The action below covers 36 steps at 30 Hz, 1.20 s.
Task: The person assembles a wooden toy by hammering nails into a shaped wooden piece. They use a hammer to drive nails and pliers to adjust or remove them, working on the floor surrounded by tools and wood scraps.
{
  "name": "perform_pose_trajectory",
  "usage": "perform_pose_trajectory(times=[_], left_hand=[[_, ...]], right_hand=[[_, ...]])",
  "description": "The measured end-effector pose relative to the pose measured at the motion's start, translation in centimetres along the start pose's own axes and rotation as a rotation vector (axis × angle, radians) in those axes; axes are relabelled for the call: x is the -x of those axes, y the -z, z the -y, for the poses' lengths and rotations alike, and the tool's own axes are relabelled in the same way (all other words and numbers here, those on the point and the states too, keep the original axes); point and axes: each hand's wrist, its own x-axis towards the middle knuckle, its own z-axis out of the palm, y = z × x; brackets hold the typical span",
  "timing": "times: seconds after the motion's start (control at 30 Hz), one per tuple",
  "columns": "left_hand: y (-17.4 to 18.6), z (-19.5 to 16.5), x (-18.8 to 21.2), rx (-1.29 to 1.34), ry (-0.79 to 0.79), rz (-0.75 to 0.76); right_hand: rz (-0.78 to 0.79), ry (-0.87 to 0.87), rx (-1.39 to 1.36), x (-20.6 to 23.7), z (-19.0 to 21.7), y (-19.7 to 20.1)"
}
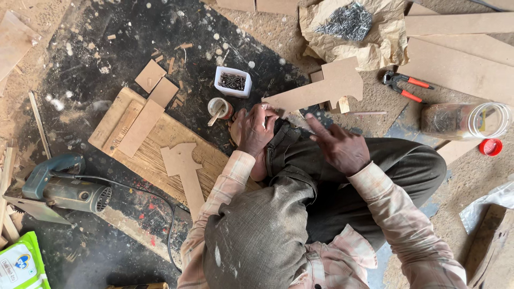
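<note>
Head view: the left hand (256,128) curls closed over the near end of the flat board cutout (321,85), which lies on the floor just beyond the person's knee, while the right hand (340,147) hovers above the leg with fingers spread, holding nothing. In my judgement, a firm left-hand grip keeps the cutout steady; the small glue pot (219,108) and white tub of nails (233,81) stand just beside it.

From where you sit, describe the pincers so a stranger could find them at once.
Start at the crumpled brown paper heaped with nails at the top. Just below its right edge, on the sandy floor, lie the pincers. Dark jaws and red handles set them apart from the pale boards beside them.
</note>
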Motion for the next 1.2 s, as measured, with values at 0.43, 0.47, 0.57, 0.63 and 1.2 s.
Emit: perform_pose_trajectory(times=[0.43,0.47,0.57,0.63,1.2], left_hand=[[0.3,-0.2,-0.1,-0.005,-0.028,-0.014],[0.4,-0.3,0.0,-0.004,-0.040,-0.014],[0.4,-0.3,0.0,-0.013,0.003,0.004],[0.4,-0.3,0.0,-0.018,0.018,0.024],[1.1,-1.0,-0.2,-0.021,-0.045,-0.004]], right_hand=[[0.032,-0.031,-0.048,0.2,-0.4,-0.6],[0.017,-0.021,-0.063,0.3,-0.4,-0.5],[0.001,-0.004,-0.065,0.1,-0.4,-0.2],[0.039,-0.008,-0.024,0.0,-0.4,0.0],[-0.218,-0.420,-0.459,-2.8,-2.1,-6.2]])
